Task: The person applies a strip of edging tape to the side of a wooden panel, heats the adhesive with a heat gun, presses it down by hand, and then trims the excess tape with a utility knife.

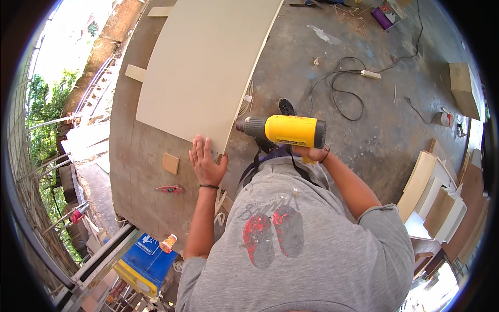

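My right hand [313, 152] is wrapped round the grip of a yellow and black heat gun [292, 131]. Its dark nozzle points left, at the edge of a large pale board [193, 67]. Flat on the near end of that board rests my left hand [206, 162], fingers stretched out and thumb toward the edge. The board lies on a grey-brown worktable [127, 161], with strips of wood sticking out from under its left side. On the table near my left hand are a small square wooden block [170, 163] and a red utility knife [170, 189].
A blue and yellow container [145, 262] with an orange cup [168, 243] on it stands at lower left. Across the concrete floor lies a black cable [338, 91] with a white power strip [370, 74]. Pale cabinet parts [434, 195] stand at right.
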